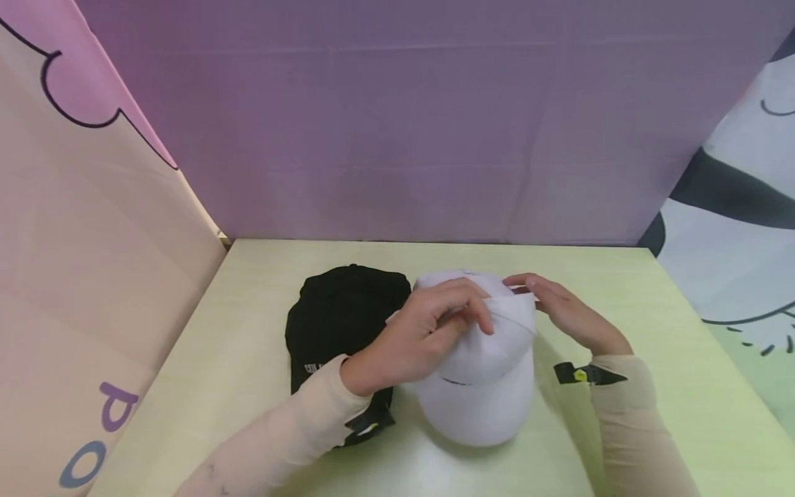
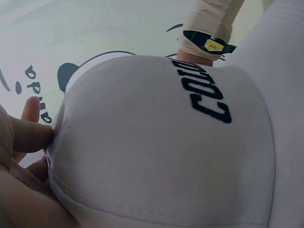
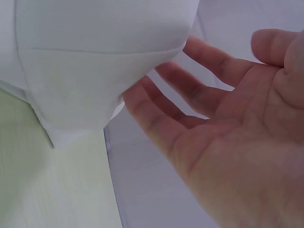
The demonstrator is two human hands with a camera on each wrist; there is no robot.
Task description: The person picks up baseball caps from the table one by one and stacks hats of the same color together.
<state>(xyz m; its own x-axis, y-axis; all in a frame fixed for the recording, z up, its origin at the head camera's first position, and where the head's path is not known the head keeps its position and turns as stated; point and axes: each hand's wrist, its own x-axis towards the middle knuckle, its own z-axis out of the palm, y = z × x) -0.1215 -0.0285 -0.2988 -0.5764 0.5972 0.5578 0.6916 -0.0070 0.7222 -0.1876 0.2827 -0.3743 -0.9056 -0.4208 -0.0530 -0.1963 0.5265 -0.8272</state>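
Observation:
A white cap [image 1: 481, 407] sits on the table with its brim toward me. My left hand [image 1: 422, 335] reaches over the crown from the left, and in the left wrist view its thumb and fingers [image 2: 31, 135] pinch the top of the crown. Dark raised letters show on the front of the cap there. At the cap's right rear, my right hand [image 1: 571, 314] has its fingers extended, their tips touching the white fabric [image 3: 99, 80] or tucked just behind it. A black cap [image 1: 344, 310] lies left of the white one, partly covered by my left forearm.
The pale yellow-green table [image 1: 621, 297] ends against a purple cloth backdrop [image 1: 397, 138]. Printed panels stand along the left [image 1: 93, 241] and right sides. Each of my sleeves carries a dark wrist strap [image 1: 590, 374].

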